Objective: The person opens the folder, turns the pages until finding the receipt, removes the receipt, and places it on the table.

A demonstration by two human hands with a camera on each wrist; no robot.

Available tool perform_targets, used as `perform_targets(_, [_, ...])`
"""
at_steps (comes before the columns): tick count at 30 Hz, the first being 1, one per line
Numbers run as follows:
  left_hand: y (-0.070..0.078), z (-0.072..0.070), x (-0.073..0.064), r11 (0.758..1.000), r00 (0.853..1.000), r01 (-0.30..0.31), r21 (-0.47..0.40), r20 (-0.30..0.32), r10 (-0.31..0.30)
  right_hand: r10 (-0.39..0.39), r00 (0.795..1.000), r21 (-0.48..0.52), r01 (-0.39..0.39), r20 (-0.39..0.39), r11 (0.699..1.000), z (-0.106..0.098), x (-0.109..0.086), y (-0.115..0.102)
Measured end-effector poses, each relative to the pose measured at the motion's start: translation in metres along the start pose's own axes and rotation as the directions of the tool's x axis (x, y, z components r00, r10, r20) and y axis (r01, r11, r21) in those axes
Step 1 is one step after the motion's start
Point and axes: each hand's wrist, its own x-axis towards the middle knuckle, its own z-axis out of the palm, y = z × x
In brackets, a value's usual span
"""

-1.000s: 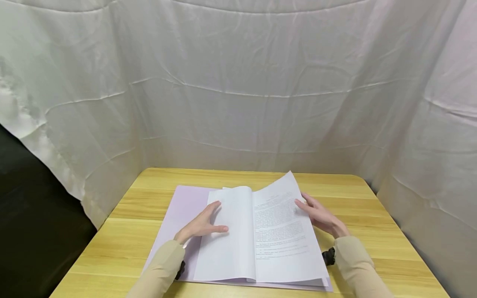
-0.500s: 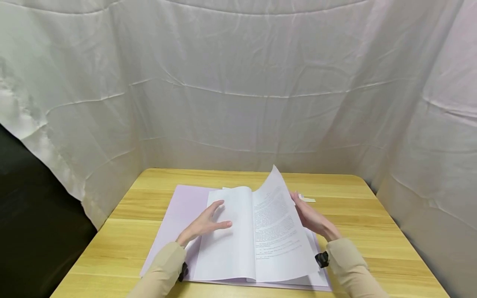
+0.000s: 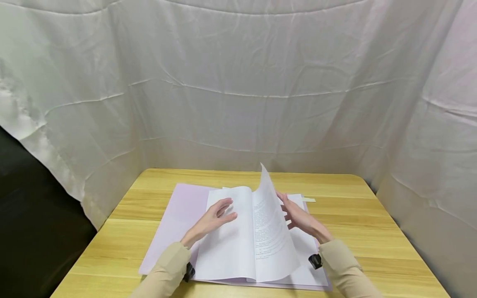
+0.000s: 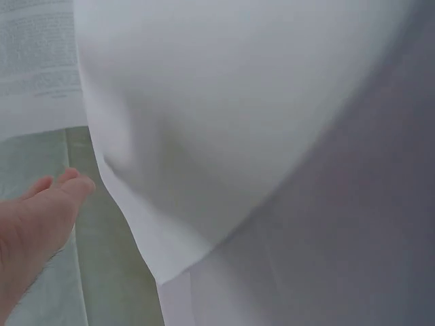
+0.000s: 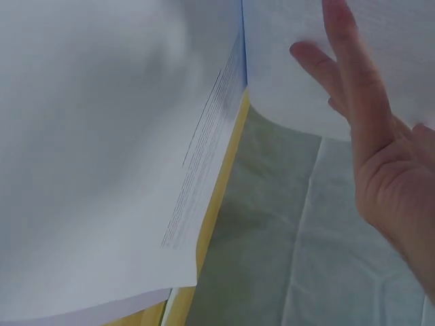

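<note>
An open lilac folder (image 3: 175, 223) lies on the table with a stack of white papers in it. On the left side, a turned white sheet (image 3: 223, 252) lies with its blank face up. A printed page (image 3: 270, 240) stands half raised near the middle, its right edge lifted and curving left. Behind that page is my right hand (image 3: 302, 218), fingers extended against its back, above another white sheet (image 3: 307, 252) on the right. My left hand (image 3: 208, 222) hovers over the turned sheet, fingers loosely bent, holding nothing. In the right wrist view the right hand's fingers (image 5: 367, 88) look fairly straight.
Pale wood shows on the table (image 3: 357, 223) around the folder. A small white strip (image 3: 309, 200) sticks out past the folder's upper right. Light grey curtains (image 3: 238, 103) hang behind and on both sides.
My right hand has moved left, swinging the printed page from nearly flat to half upright and uncovering the sheet beneath. The left hand has shifted slightly right, its fingers curling a little more.
</note>
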Motion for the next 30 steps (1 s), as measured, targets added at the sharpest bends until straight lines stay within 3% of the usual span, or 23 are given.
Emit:
perform_targets(7, [0.007,0.006,0.004,0.998,0.999,-0.033,-0.049,0.001,0.033,0.020,0.999,-0.061,-0.023,-0.048,0.998,0.012,0.005,-0.003])
perform_targets(13, [0.012,0.010,0.010,0.992,0.999,-0.048,-0.113,-0.003,0.048,0.008,1.000,-0.063,-0.009,-0.022,0.998,0.020,0.010,-0.003])
perform_targets(16, [0.015,0.011,0.014,0.977,0.999,-0.037,-0.212,0.029,0.044,0.005,1.000,-0.062,-0.006,-0.009,0.998,0.024,0.013,-0.003])
perform_targets(22, [0.020,0.013,0.019,0.921,0.997,-0.009,-0.390,0.063,0.036,0.016,0.999,-0.090,-0.019,-0.033,0.996,0.031,0.016,-0.004])
perform_targets(26, [0.024,0.014,0.019,0.901,0.999,0.000,-0.433,0.043,0.021,0.024,0.998,-0.124,-0.031,-0.057,0.992,0.036,0.017,-0.005])
perform_targets(30, [0.025,0.013,0.018,0.908,0.999,0.033,-0.417,0.002,-0.036,0.018,0.999,-0.159,-0.025,-0.050,0.987,0.039,0.018,-0.006])
